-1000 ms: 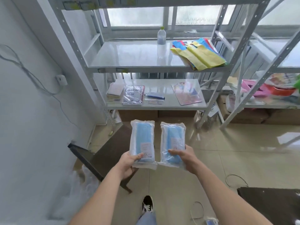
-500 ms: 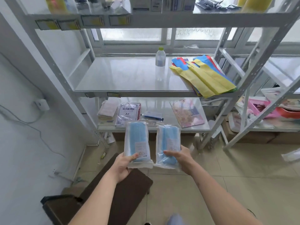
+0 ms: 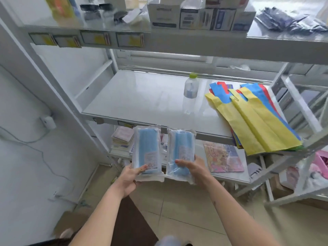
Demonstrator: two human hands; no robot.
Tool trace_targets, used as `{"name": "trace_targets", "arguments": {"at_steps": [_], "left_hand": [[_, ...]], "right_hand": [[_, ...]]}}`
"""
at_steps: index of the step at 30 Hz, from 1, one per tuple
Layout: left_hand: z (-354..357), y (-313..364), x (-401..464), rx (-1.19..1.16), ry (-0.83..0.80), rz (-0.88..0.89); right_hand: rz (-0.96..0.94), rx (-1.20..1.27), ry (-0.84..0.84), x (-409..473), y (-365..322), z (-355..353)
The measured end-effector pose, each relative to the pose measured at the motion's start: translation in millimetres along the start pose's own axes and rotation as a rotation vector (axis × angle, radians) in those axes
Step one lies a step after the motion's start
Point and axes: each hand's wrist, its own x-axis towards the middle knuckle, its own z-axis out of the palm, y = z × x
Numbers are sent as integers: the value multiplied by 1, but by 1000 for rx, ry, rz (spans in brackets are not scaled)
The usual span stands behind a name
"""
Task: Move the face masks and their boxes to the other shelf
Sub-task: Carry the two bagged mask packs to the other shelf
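I can't read the blurred boxes [image 3: 200, 16] on the top shelf, but my left hand [image 3: 128, 180] and right hand [image 3: 193, 172] each grip a clear pack of blue masks, left pack [image 3: 148, 151] and right pack [image 3: 182, 151], upright before the middle shelf [image 3: 142, 98] holding a bottle [image 3: 190, 86] and coloured bags [image 3: 253, 118] to the right.

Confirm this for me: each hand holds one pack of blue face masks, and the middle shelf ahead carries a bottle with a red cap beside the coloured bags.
Not quite. The head view shows the bottle has a green cap, not red. The rest stands: the left hand and right hand each hold one pack of blue face masks, and the bottle stands beside the coloured bags on the middle shelf.
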Motion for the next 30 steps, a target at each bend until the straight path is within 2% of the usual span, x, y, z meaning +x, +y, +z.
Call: {"name": "trace_targets", "arguments": {"at_steps": [10, 19, 27, 30], "left_hand": [[-33, 83, 67, -153, 105, 91], [-43, 137, 122, -288, 124, 136], [-40, 176, 156, -365, 229, 195], [-48, 193, 159, -368, 242, 205]], "right_hand": [[-100, -101, -46, 122, -66, 43], [-21, -186, -70, 224, -114, 93], [31, -194, -106, 287, -138, 123], [55, -193, -65, 302, -141, 133]]}}
